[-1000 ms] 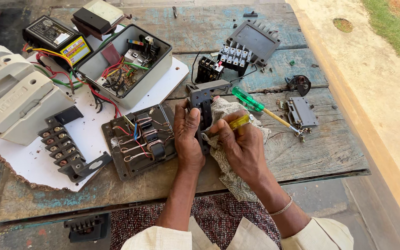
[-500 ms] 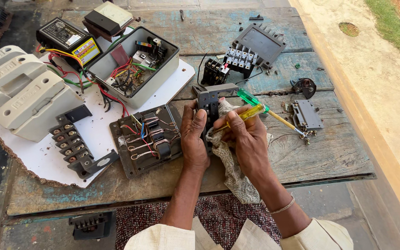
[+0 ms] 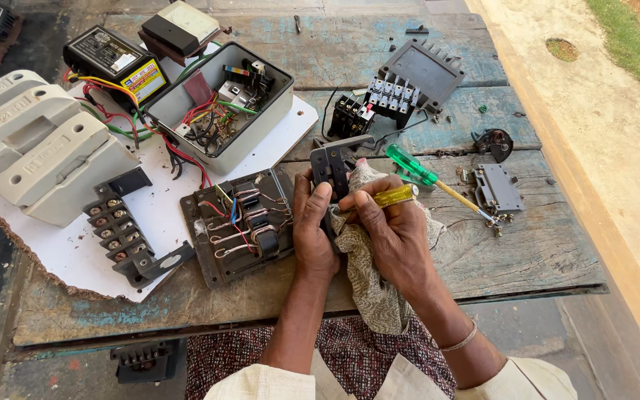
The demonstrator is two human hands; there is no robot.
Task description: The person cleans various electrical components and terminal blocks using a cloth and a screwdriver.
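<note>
A small dark grey plastic electrical part point(image 3: 330, 167) is held upright over the middle of the weathered wooden table point(image 3: 527, 252), near its front edge. The left hand point(image 3: 312, 233) is clamped on the part's left side, with the thumb laid along its face. The right hand point(image 3: 394, 233) is closed around a yellow-handled screwdriver point(image 3: 395, 195) and presses a crumpled beige cloth point(image 3: 368, 274) against the part. The two hands are close together, with the part and cloth between them. Just beside the right hand a green-handled screwdriver point(image 3: 412, 164) lies on the table. An open dark panel with copper windings and coloured wires point(image 3: 240, 226) lies left of the left hand, partly on a white sheet point(image 3: 68, 255). Farther back an open grey metal box of wiring point(image 3: 220, 104) is seen.
</note>
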